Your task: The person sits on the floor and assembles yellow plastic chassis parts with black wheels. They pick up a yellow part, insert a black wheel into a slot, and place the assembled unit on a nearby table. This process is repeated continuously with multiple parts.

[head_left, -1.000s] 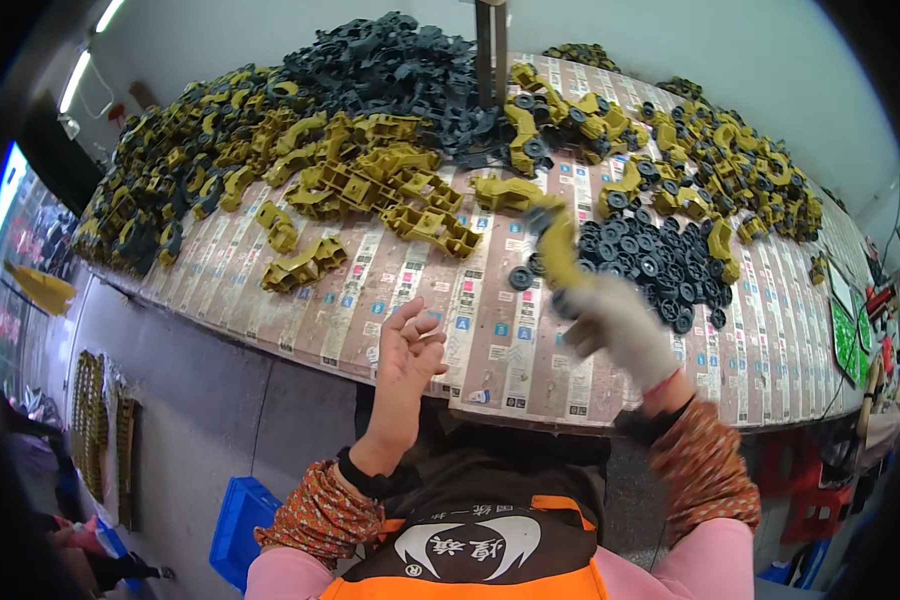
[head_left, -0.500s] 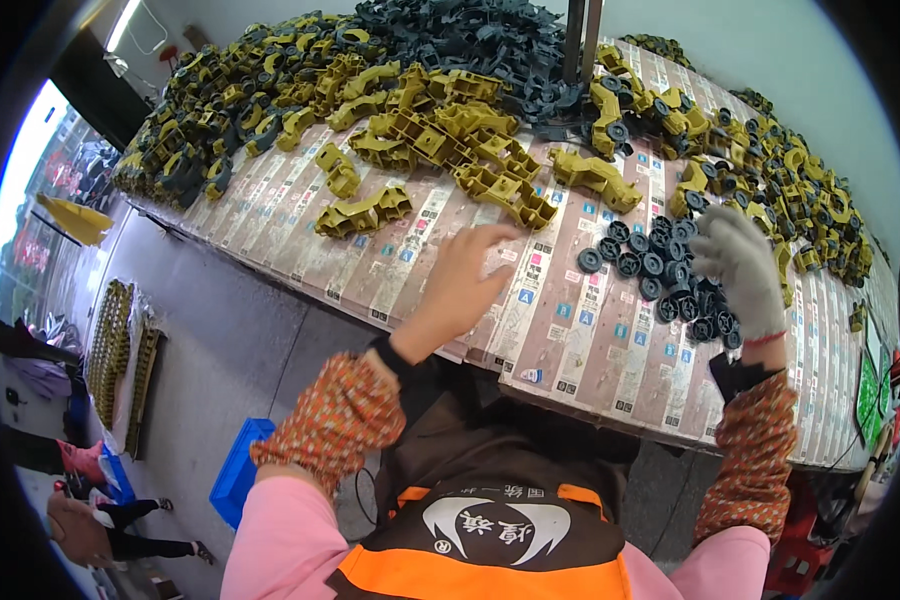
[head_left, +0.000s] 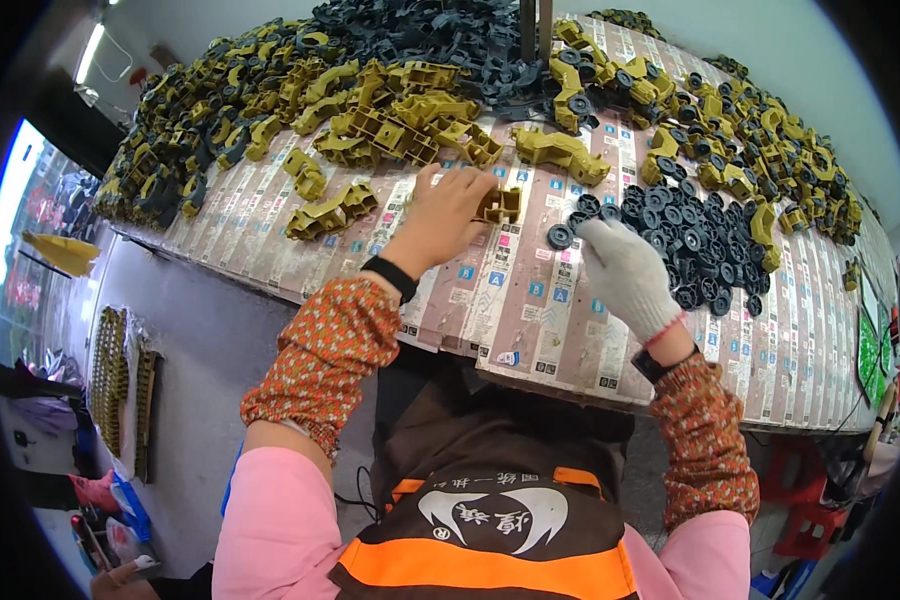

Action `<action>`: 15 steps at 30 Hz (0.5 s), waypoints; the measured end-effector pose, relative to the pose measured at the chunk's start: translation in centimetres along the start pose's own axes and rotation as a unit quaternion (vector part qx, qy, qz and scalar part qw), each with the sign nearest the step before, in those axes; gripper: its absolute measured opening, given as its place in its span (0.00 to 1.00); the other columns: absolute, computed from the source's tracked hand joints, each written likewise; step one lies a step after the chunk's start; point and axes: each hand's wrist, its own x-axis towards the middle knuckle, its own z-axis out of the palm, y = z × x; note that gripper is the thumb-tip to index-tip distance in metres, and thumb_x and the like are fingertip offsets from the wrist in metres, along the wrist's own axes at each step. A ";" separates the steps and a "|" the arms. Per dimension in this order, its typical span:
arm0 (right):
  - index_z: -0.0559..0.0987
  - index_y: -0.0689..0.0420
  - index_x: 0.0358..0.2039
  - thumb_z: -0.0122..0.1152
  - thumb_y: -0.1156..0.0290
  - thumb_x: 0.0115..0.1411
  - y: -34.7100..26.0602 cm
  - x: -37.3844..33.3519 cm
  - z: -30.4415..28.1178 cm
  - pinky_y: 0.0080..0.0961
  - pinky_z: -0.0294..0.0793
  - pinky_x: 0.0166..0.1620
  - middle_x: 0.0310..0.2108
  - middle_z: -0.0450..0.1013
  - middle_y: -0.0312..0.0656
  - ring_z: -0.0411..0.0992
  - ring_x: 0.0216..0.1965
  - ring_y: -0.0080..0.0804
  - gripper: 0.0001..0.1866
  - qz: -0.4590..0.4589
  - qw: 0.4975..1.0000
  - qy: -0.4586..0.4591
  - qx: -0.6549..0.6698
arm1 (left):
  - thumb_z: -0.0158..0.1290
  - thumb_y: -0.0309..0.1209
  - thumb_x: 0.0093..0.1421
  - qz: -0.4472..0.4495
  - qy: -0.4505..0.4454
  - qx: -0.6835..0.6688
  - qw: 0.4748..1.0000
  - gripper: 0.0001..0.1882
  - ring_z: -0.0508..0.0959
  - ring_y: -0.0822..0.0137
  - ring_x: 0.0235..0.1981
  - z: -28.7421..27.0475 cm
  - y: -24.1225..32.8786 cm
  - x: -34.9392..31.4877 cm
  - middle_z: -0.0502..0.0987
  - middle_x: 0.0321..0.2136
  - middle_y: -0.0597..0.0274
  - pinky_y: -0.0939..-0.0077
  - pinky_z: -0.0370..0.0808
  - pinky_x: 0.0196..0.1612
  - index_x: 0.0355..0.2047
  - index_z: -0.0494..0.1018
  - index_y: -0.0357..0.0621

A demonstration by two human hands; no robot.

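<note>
My bare left hand (head_left: pixel 442 217) is closed around a yellow plastic toy vehicle body (head_left: pixel 500 205), which it mostly covers; one open end shows beyond the fingers. My right hand (head_left: pixel 625 270), in a whitish glove, reaches inward with its fingers pressed together at the left edge of a group of small black toy wheels (head_left: pixel 710 235). Its fingertips are right beside a single black wheel (head_left: pixel 560 237); whatever lies between them is hidden. Another yellow body (head_left: pixel 562 153) rests just beyond both hands, and a further yellow body (head_left: pixel 332 212) sits left of my left hand.
Heaps of yellow bodies with black wheels (head_left: pixel 210 120) cover the table's far left and right. A mound of dark plastic parts (head_left: pixel 420 40) stands at the back beside a metal post (head_left: pixel 536 40). The table's front edge (head_left: pixel 560 392) runs before my apron. Red stools (head_left: pixel 810 530) stand at lower right.
My left hand has closed on a yellow body and drawn it nearer. My right hand has swung left across the wheels, which now show more fully. The whole view has shifted slightly.
</note>
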 end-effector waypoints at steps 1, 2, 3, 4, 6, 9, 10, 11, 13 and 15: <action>0.79 0.56 0.42 0.61 0.72 0.63 -0.5 1.1 0.8 0.44 0.80 0.42 0.39 0.78 0.47 0.79 0.42 0.51 0.07 -0.019 0.999 -0.012 -0.027 | 0.66 0.37 0.61 0.020 0.044 -0.022 0.999 0.33 0.75 0.57 0.59 -1.1 0.0 -0.8 0.75 0.54 0.56 0.50 0.62 0.67 0.64 0.65 0.49; 0.78 0.56 0.42 0.62 0.73 0.61 -0.8 1.7 1.2 0.45 0.81 0.42 0.40 0.78 0.47 0.79 0.42 0.49 0.09 -0.030 0.997 -0.026 -0.062 | 0.65 0.36 0.63 -0.041 0.052 -0.168 0.984 0.33 0.75 0.59 0.58 -1.6 0.8 -1.3 0.75 0.54 0.57 0.53 0.65 0.65 0.65 0.64 0.48; 0.78 0.56 0.42 0.62 0.75 0.58 -1.0 2.0 1.5 0.44 0.83 0.42 0.43 0.78 0.46 0.79 0.44 0.50 0.11 -0.051 0.995 -0.026 -0.084 | 0.65 0.35 0.64 -0.102 0.058 -0.308 0.944 0.32 0.76 0.61 0.58 -2.2 1.8 -1.7 0.75 0.54 0.57 0.57 0.68 0.63 0.65 0.63 0.48; 0.78 0.56 0.42 0.63 0.75 0.58 -1.0 2.3 2.2 0.44 0.83 0.42 0.43 0.78 0.46 0.79 0.44 0.50 0.11 -0.062 0.992 -0.043 -0.099 | 0.64 0.34 0.66 -0.165 0.064 -0.433 0.884 0.32 0.76 0.64 0.57 -2.8 2.4 -2.5 0.75 0.54 0.58 0.60 0.71 0.61 0.65 0.62 0.48; 0.79 0.57 0.42 0.63 0.76 0.56 -0.4 2.7 3.9 0.43 0.83 0.43 0.42 0.78 0.46 0.80 0.44 0.49 0.12 -0.084 0.985 -0.078 -0.128 | 0.55 0.39 0.74 -0.236 0.060 -0.689 0.683 0.29 0.78 0.61 0.58 -3.7 3.2 -4.1 0.75 0.58 0.52 0.62 0.78 0.59 0.69 0.59 0.43; 0.79 0.58 0.41 0.64 0.77 0.55 -0.7 2.7 4.2 0.43 0.83 0.43 0.42 0.78 0.47 0.80 0.44 0.49 0.12 -0.076 0.981 -0.086 -0.153 | 0.38 0.56 0.78 -0.256 -0.037 -0.858 0.444 0.35 0.76 0.51 0.62 -5.1 4.7 -7.2 0.67 0.69 0.45 0.44 0.78 0.62 0.73 0.60 0.44; 0.79 0.58 0.41 0.64 0.76 0.55 -1.0 2.5 4.2 0.43 0.83 0.43 0.42 0.78 0.47 0.80 0.45 0.49 0.12 -0.072 0.981 -0.091 -0.155 | 0.38 0.57 0.77 -0.261 -0.032 -0.869 0.420 0.36 0.76 0.50 0.62 -5.4 5.4 -8.1 0.67 0.69 0.45 0.43 0.78 0.62 0.73 0.60 0.44; 0.79 0.59 0.41 0.64 0.75 0.57 -1.3 2.1 3.6 0.43 0.82 0.43 0.42 0.78 0.48 0.79 0.45 0.50 0.11 -0.065 0.979 -0.108 -0.159 | 0.38 0.58 0.77 -0.263 -0.030 -0.882 0.391 0.36 0.76 0.50 0.63 -5.7 6.4 -8.9 0.67 0.69 0.45 0.41 0.78 0.62 0.73 0.60 0.44; 0.79 0.61 0.43 0.65 0.73 0.58 -2.3 0.8 2.9 0.43 0.81 0.43 0.41 0.78 0.49 0.79 0.46 0.51 0.12 -0.040 0.997 -0.062 -0.032 | 0.43 0.57 0.76 -0.269 -0.023 -0.902 0.338 0.37 0.76 0.48 0.63 -5.7 7.6 -10.8 0.68 0.68 0.46 0.40 0.81 0.58 0.73 0.60 0.43; 0.78 0.63 0.52 0.64 0.69 0.65 -3.2 -0.8 2.5 0.38 0.80 0.44 0.43 0.79 0.47 0.79 0.45 0.43 0.17 -0.030 0.989 -0.038 0.141 | 0.49 0.54 0.74 -0.317 -0.014 -0.880 0.354 0.35 0.77 0.50 0.61 -5.6 8.5 -12.4 0.71 0.66 0.49 0.46 0.84 0.55 0.71 0.62 0.44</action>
